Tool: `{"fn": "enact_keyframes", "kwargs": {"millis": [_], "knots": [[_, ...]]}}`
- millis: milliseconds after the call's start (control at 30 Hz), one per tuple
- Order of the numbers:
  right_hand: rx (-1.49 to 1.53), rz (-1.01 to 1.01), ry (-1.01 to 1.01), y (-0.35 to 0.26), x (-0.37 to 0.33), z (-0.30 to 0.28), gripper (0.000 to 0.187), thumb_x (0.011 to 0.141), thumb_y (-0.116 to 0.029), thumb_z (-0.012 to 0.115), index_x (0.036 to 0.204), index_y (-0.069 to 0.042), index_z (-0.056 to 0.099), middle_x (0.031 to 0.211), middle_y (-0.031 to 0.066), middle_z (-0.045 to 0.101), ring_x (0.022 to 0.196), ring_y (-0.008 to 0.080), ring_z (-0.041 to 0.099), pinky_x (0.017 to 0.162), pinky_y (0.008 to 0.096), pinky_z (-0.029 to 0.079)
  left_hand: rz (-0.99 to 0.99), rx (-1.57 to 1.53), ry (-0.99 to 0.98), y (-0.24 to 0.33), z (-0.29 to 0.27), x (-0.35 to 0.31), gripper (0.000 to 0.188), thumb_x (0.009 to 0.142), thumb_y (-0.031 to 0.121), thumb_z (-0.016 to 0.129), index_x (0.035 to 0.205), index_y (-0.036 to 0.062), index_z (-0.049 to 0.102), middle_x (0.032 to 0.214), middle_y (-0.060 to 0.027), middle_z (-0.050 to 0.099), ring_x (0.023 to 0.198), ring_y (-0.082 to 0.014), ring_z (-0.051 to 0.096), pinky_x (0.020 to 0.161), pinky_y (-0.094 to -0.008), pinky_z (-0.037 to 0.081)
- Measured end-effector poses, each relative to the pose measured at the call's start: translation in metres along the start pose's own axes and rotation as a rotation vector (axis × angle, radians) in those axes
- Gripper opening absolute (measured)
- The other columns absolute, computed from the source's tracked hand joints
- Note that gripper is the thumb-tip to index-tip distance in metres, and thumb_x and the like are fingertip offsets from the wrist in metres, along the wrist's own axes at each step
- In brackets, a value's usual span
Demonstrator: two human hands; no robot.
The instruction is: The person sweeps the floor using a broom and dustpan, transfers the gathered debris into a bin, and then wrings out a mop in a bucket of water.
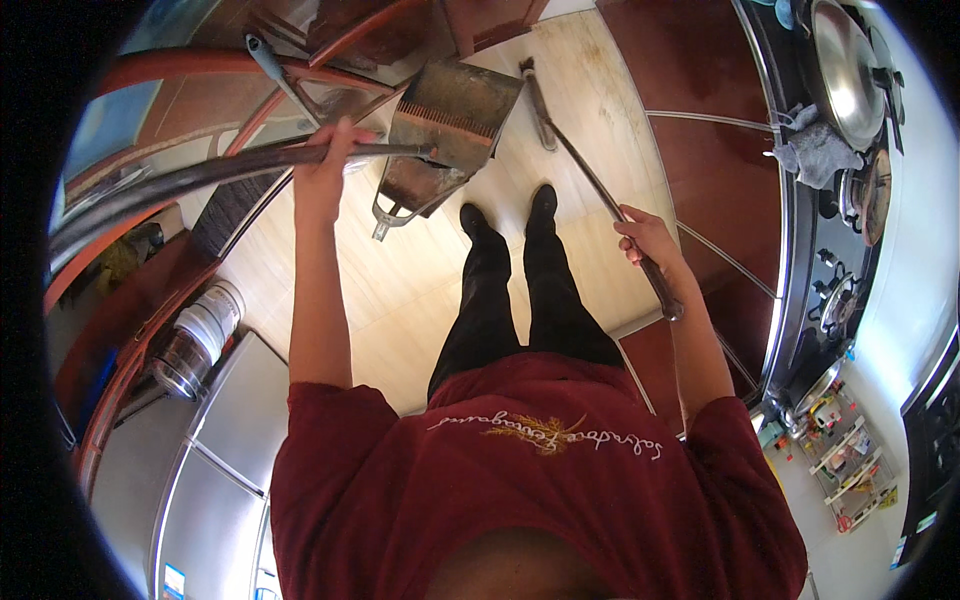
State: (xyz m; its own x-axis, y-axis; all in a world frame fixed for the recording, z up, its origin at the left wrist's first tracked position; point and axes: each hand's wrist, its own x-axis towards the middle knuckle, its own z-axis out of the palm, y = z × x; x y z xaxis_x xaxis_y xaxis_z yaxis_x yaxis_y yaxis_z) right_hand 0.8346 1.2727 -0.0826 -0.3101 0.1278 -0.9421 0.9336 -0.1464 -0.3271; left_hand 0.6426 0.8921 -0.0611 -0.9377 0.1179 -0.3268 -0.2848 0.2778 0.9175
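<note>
**Left hand [325, 165] on the dustpan [462, 88], right hand [648, 238] on the broom [599, 185]**

The person stands on a pale floor [390, 290], feet in dark shoes [540, 205] set slightly apart, with both arms reaching forward. The left hand is wrapped around the long dark handle [220, 170] of the dustpan, gripping it near the pan end. The pan lies ahead and to the left of the feet, tilted, with a row of comb-like teeth [450, 118] across it and a grey bracket [385, 225] at its near corner. Whether it rests on the floor or hangs just above it is hard to tell from this angle.

The right hand curls around the broom handle close to its rounded upper end, the fingers folded in. The broom slants away to the left, its narrow grey head [540, 108] just beside the dustpan, with a small gap between them.

On the right are red-brown cabinet fronts [725, 190] and a dark bench [797, 300] carrying a large shiny round pan [848, 75], a grey cloth [818, 155] and a burner [838, 300]. On the left, stacked containers [208, 322] stand near a silver-coloured appliance [220, 470].
</note>
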Motion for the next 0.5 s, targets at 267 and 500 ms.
{"fn": "enact_keyframes", "kwargs": {"millis": [267,500], "knots": [[0.038,0.047,0.076,0.028,-0.011,-0.033,0.055,0.075,-0.009,0.057,0.126,-0.005,0.037,0.054,0.0048,0.048,0.036,0.0087,0.040,0.034,0.0228,0.031,-0.186,-0.124,0.088,-0.038,0.011,-0.050,0.030,0.086,0.027,0.051,0.076,-0.0003,0.058,0.076,-0.0090,0.061,0.076,-0.0148,0.057,0.077,-0.0281,0.044],[0.060,0.081,0.046,0.050,-0.010,-0.039,0.054,0.075,-0.010,0.057,0.126,-0.005,0.038,0.054,0.0046,0.049,0.036,0.0084,0.040,0.034,0.0225,0.032,-0.075,0.075,0.099,-0.048,0.006,-0.095,0.028,0.086,0.020,0.052,0.071,-0.0032,0.056,0.073,-0.0098,0.061,0.078,-0.0144,0.057,0.074,-0.0276,0.045]]}}
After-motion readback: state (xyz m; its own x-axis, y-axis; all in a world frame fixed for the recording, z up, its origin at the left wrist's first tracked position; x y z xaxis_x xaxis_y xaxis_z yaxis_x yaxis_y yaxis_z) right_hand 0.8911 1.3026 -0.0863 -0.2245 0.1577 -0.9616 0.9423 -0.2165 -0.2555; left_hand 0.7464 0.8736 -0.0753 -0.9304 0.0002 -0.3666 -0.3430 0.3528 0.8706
